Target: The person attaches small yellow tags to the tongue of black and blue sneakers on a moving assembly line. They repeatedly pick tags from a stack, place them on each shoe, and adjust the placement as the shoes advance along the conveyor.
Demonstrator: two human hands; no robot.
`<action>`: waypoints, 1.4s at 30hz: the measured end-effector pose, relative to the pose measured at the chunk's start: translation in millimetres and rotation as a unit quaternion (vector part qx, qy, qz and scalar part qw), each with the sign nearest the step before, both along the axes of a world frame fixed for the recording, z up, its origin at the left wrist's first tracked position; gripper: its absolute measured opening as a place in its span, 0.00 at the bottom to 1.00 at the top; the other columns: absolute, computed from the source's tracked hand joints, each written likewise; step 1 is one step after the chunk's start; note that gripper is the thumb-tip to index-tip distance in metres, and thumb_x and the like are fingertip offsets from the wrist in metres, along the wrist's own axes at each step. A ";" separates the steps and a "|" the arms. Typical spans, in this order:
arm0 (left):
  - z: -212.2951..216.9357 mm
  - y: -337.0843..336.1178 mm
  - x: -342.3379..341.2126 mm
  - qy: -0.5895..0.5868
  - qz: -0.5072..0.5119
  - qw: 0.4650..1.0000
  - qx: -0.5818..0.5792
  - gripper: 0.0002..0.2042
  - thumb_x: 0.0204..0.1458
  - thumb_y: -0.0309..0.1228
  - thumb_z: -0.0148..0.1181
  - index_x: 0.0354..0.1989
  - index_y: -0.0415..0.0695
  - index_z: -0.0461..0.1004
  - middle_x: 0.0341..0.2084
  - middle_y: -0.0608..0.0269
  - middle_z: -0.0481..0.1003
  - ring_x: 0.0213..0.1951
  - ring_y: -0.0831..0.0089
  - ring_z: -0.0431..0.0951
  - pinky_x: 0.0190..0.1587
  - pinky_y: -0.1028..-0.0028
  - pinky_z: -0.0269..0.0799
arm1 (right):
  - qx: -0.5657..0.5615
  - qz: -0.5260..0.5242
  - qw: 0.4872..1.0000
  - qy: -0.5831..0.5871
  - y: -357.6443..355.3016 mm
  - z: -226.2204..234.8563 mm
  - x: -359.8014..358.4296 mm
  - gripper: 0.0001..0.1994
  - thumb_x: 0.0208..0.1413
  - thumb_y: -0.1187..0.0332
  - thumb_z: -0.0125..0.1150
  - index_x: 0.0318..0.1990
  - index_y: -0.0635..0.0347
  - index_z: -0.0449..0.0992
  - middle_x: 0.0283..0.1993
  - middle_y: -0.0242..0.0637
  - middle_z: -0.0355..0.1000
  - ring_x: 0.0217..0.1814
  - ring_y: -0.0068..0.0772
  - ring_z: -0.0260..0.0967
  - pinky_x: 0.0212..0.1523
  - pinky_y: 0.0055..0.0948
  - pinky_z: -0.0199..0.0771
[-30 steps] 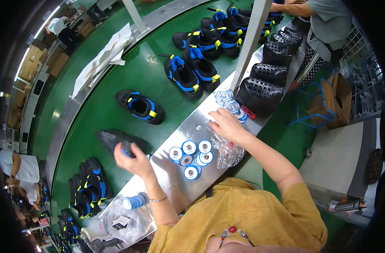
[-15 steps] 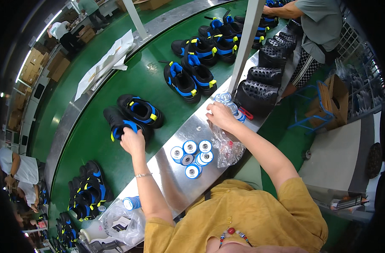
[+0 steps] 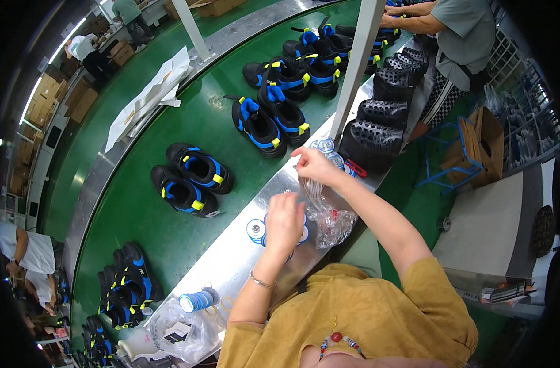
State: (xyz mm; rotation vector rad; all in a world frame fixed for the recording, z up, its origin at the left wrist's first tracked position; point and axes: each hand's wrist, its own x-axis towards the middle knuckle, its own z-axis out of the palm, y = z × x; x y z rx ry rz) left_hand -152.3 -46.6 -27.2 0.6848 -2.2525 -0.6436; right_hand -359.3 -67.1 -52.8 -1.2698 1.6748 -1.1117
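My left hand (image 3: 284,222) hovers over or touches a group of round blue-and-white discs (image 3: 256,229) on the metal ledge. Its fingers are bent and partly blurred, and it covers most of the discs. My right hand (image 3: 315,165) is farther off to the right, thumb and fingers pinched together; what they hold, if anything, is too small to make out. Beneath it lies a crumpled clear plastic bag (image 3: 335,228). Beside its knuckles are more blue-and-white discs (image 3: 324,146). On the green surface ahead stands a pair of black-and-blue shoes (image 3: 200,170) with yellow heel tabs.
More shoes (image 3: 274,119) stand in rows on the green belt (image 3: 145,227). A white post (image 3: 358,70) rises from the ledge beside black perforated forms (image 3: 381,113). A stack of blue discs (image 3: 198,300) and a plastic bag (image 3: 188,328) lie at lower left. A co-worker (image 3: 467,37) stands at far right.
My left hand has let go of the nearer left shoe and moved right to the discs. That shoe now sits flat beside its mate. My right hand has shifted slightly left.
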 end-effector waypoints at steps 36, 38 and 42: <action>-10.2 -41.0 -29.5 -0.024 0.018 0.969 0.245 0.09 0.46 0.25 0.67 0.32 0.36 0.73 0.22 0.58 0.77 0.25 0.71 0.75 0.30 0.72 0.72 | 0.034 -0.079 0.994 -0.060 84.4 33.4 25.5 0.07 0.57 0.69 0.59 0.35 0.65 0.72 0.25 0.34 0.72 0.25 0.20 0.66 0.26 0.26 0.66; -4.3 -42.6 -30.9 -0.009 0.022 0.950 0.310 0.08 0.46 0.24 0.69 0.29 0.37 0.74 0.21 0.64 0.76 0.24 0.79 0.73 0.28 0.76 0.71 | -0.058 -0.087 0.995 -0.003 78.5 21.5 28.9 0.08 0.57 0.69 0.59 0.35 0.65 0.72 0.25 0.35 0.72 0.23 0.22 0.66 0.25 0.27 0.66; -2.8 -46.7 -29.0 0.014 0.019 0.930 0.366 0.07 0.47 0.23 0.68 0.29 0.37 0.74 0.21 0.67 0.75 0.23 0.83 0.71 0.26 0.80 0.68 | -0.064 -0.075 0.995 0.004 67.3 28.7 34.8 0.06 0.57 0.72 0.59 0.34 0.66 0.72 0.25 0.30 0.70 0.24 0.15 0.63 0.25 0.22 0.64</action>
